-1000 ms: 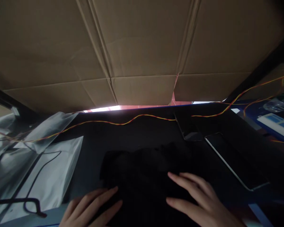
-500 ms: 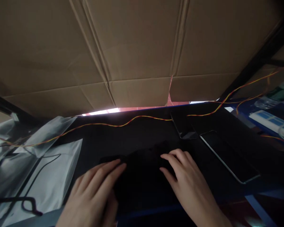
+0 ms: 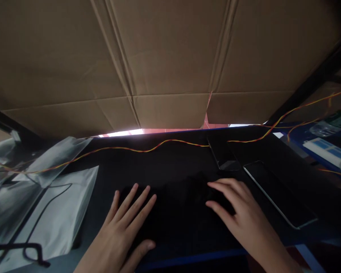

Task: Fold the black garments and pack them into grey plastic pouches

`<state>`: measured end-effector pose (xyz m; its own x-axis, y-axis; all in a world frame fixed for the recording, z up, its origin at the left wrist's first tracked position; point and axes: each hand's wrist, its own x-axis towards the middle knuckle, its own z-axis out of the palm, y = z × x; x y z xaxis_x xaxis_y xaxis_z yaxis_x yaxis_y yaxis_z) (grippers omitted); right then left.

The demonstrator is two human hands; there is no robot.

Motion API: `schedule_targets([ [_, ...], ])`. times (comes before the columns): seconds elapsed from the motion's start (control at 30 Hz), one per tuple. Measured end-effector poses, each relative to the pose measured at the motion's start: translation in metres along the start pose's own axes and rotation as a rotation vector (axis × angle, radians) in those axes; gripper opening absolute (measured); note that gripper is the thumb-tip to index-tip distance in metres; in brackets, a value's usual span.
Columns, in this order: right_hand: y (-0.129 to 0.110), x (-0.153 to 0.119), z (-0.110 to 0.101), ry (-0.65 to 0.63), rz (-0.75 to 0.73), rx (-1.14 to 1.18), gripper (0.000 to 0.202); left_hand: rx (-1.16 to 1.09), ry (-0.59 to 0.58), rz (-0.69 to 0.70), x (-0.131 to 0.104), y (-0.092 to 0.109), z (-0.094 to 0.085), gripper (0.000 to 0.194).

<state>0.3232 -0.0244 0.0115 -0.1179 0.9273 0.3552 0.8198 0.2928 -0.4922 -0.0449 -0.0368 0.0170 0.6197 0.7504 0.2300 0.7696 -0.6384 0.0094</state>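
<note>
My left hand (image 3: 122, 227) lies palm down with fingers spread over the black surface (image 3: 170, 223), and nothing shows in its grasp. To the right, my right hand (image 3: 238, 206) is curved, its thumb and fingertips apart. By its fingertips is a very dark patch (image 3: 197, 184), perhaps black material, too dark to make out. A phone with a pale edge (image 3: 280, 193) lies just right of my right hand. Behind it is a second dark flat device (image 3: 223, 153) like a phone.
Clear plastic bags (image 3: 65, 204) lie at the left, with a thin black cord (image 3: 41, 250) over them. A twisted red-yellow wire (image 3: 142, 150) crosses the back. Cardboard (image 3: 170, 57) stands behind. A plastic bottle (image 3: 326, 123) and a white-and-blue box (image 3: 326, 149) are at the right.
My left hand has opened from bent, close-set fingers to a flat spread. My right hand has shifted right in the view, still curved. The view has turned slightly.
</note>
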Motion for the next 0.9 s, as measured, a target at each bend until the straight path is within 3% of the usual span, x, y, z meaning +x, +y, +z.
schedule_targets([
  [0.1,0.009,-0.012,-0.014,0.208,0.218,-0.105,0.044,-0.05,0.111,-0.112,-0.006,0.003,0.001,0.066],
  [0.17,0.019,-0.021,-0.018,0.191,0.337,-0.182,0.058,-0.085,0.163,-0.212,-0.012,0.005,0.008,0.06],
  [0.3,0.026,-0.027,-0.018,0.084,0.357,-0.171,0.057,-0.161,0.213,-0.376,-0.016,0.006,0.017,0.049],
  [0.4,0.015,-0.021,-0.028,0.113,0.377,-0.105,0.054,-0.201,0.223,-0.392,-0.01,0.008,0.011,0.046],
  [0.47,-0.002,-0.017,-0.036,0.198,0.383,-0.131,0.05,-0.217,0.219,-0.367,-0.004,0.012,0.004,0.047],
  [0.53,-0.026,-0.014,-0.038,0.3,0.31,-0.194,0.039,-0.229,0.206,-0.319,0.003,0.017,0.001,0.047],
  [0.6,-0.053,-0.009,-0.03,0.323,0.131,-0.205,0.021,-0.245,0.167,-0.248,0.009,0.022,0.002,0.048],
  [0.63,-0.065,-0.006,-0.023,0.273,0.016,-0.169,0.017,-0.251,0.144,-0.21,0.011,0.023,0.004,0.048],
  [0.7,-0.085,0.001,-0.007,0.052,-0.181,-0.091,0.028,-0.246,0.119,-0.148,0.012,0.024,0.01,0.048],
  [0.77,-0.094,0.004,0.005,-0.026,-0.233,-0.003,0.03,-0.224,0.129,-0.11,0.012,0.022,0.016,0.048],
  [0.9,-0.083,-0.006,0.017,0.045,-0.211,0.002,0.031,-0.195,0.148,-0.136,0.011,0.02,0.02,0.05],
])
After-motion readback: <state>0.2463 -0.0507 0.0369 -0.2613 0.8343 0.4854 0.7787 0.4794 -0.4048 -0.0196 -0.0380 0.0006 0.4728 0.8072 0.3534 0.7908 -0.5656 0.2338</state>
